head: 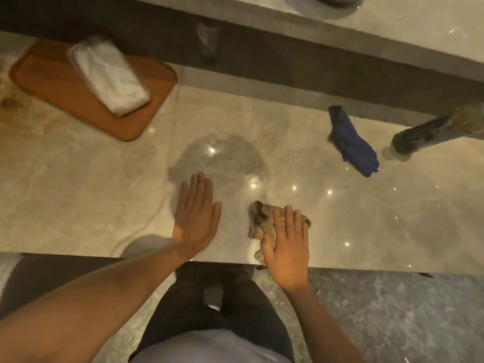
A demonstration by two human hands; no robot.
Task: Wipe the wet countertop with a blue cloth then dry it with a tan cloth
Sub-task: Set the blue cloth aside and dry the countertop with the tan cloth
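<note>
I see the crumpled tan cloth point(264, 221) near the front edge of the glossy marble countertop point(78, 192), pinned under my right hand point(285, 247), fingers flat and spread. My left hand point(196, 216) rests palm-down, released, holding nothing. The blue cloth point(352, 142) lies bunched, long axis diagonal, beyond a dull wet patch point(222, 161).

Bare countertop point(78, 195) centre; tray point(52, 82) far-left, blue cloth point(352, 145) far-right.
</note>
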